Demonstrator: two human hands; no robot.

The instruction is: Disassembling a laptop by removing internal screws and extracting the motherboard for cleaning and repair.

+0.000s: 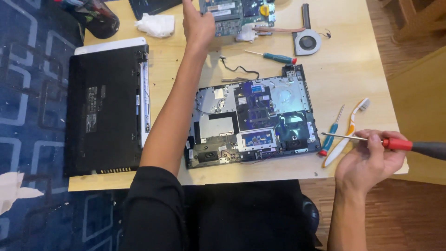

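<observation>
Red-handled screwdriver (pixel 385 142) is pinched in the right hand (pixel 371 160) off the table's (pixel 344 69) right near corner, its long axis lying level, tip pointing left toward the opened laptop base (pixel 253 118), likely kept ready that way. Far across, the left hand (pixel 199 25) reaches to the circuit board (pixel 237 14); whether it grips the board's edge I cannot tell. Spare tools lie just beside the base, within reach.

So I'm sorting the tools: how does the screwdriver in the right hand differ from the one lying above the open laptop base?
The red-handled screwdriver is held in the right hand off the table's edge; the teal-handled screwdriver lies untouched on the table. The red one looks longer and has a dark grip end. Both have thin metal shafts pointing left.
</observation>
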